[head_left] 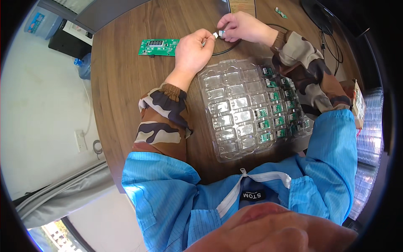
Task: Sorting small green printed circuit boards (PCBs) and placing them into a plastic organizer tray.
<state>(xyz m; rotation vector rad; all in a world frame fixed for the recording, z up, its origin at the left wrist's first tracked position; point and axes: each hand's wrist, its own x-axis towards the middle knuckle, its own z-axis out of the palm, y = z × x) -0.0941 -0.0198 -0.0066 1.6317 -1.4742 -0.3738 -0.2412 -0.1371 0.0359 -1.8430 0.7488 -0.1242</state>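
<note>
Head view: a small white connector (215, 35) is pinched by the left hand (194, 49) and a small part (222, 32) by the right hand (240, 26) above the surface (121, 84) beyond the tray (235, 67); mating is judged best done squarely aligned.

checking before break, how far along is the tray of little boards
Done: the right-hand pockets of the clear tray hold small green modules; the left and middle pockets look empty. In hand: the left hand and right hand pinch a small connector piece between them, by a black cable. Left: the green display board lies untouched.
</note>
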